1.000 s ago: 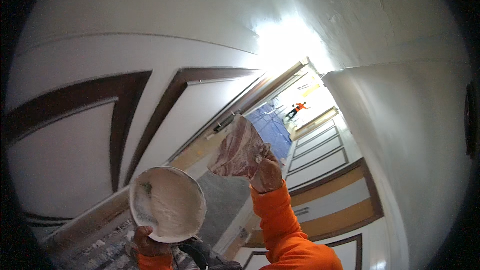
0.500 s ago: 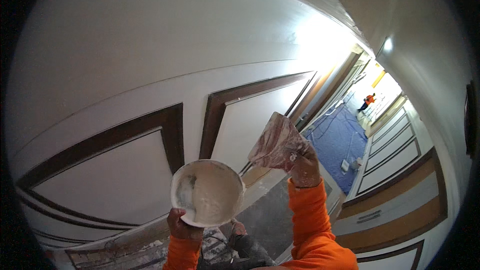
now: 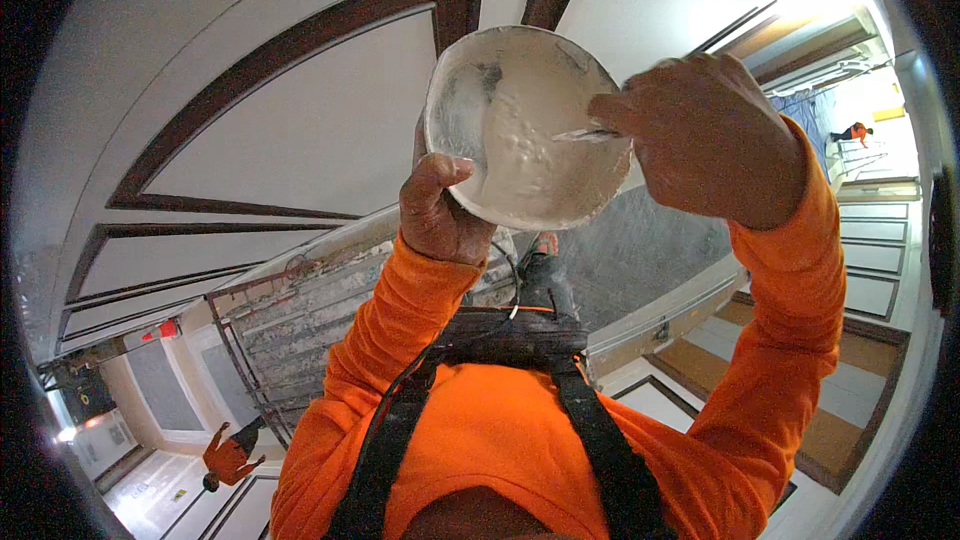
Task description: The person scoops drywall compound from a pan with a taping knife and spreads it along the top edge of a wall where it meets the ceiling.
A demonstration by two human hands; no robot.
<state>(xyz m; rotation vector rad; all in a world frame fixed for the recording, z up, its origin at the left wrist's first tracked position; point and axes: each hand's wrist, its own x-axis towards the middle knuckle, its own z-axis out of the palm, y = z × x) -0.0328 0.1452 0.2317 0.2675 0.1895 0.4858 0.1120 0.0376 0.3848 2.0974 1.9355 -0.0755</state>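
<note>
My left hand (image 3: 440, 205) grips the rim of a round pale bowl (image 3: 463, 90), thumb over the edge and fingers behind it. Wet, cream-coloured plaster (image 3: 520, 130) covers much of the bowl's inside, lumpy in the middle. Over the bowl's right rim, my right hand (image 3: 715, 135) is closed on a plaster-smeared scraper (image 3: 588, 135). Only part of its blade shows, nearly edge-on and reaching into the bowl by the plaster; the grip is hidden in my fingers. Both arms wear orange sleeves.
Below me is a worn slatted platform (image 3: 300, 305) beside a grey surface (image 3: 660, 250). White wall panels with dark brown trim (image 3: 460, 0) stand ahead. One person in orange (image 3: 856, 133) is far off at right, another (image 3: 232, 458) at lower left. Dark straps (image 3: 375, 450) cross my chest.
The scraper has gone from raised near the wall, apart from the bowl, to inside the bowl's right side. My view has tipped down toward my body, and the bowl appears higher and nearer.
</note>
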